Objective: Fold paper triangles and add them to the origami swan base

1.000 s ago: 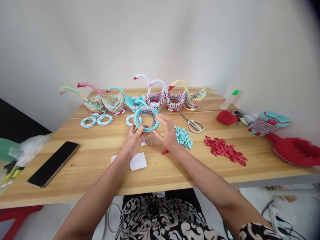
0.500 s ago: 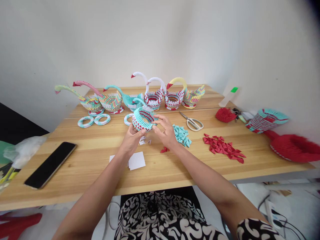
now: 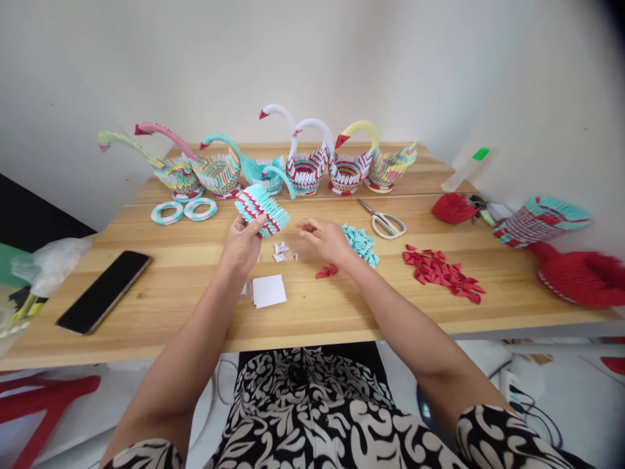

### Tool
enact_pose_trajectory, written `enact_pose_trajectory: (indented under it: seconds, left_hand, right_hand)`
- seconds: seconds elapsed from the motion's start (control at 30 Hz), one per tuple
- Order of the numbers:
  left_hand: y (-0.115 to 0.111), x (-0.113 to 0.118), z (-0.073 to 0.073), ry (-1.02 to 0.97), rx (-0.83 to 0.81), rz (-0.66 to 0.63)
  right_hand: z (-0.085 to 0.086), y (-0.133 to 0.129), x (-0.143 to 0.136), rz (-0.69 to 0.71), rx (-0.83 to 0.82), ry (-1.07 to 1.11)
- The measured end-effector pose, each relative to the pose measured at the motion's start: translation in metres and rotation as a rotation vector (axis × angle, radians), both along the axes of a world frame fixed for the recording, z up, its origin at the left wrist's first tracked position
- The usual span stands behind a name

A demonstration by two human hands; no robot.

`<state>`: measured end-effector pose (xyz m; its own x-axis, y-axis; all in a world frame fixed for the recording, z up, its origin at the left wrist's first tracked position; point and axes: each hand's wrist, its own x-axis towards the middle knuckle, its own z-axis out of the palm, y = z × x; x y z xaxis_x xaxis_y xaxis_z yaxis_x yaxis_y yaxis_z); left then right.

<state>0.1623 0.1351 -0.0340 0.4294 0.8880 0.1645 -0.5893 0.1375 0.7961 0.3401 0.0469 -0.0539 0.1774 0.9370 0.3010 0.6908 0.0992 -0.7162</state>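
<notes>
Left hand pinches a paper bowl, seemingly part-built; right hand curls fingers, grip unclear; red pieces remain near the surface's front edge

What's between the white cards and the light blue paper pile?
In the head view, a few red paper pieces lie between them. The right hand is close by, its wrist crossing there too.

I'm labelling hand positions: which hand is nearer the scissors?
Right. The right hand is left of the scissors, beside the turquoise paper pieces; the left hand is farther left, holding the striped paper basket.
</notes>
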Motion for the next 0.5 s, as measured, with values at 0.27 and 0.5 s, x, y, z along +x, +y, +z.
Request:
enact_pose_trajectory:
  seconds: [0.27,0.5]
  left_hand:
    - [-0.001,-0.002,0.004,-0.018,0.008,-0.017]
    - [-0.004,-0.002,0.003,-0.008,-0.065,-0.12]
  right_hand:
    - [-0.005,-0.001,-0.007,0.273,-0.227,-0.393]
    - [-0.009,0.003,0.0,0.153,-0.074,-0.128]
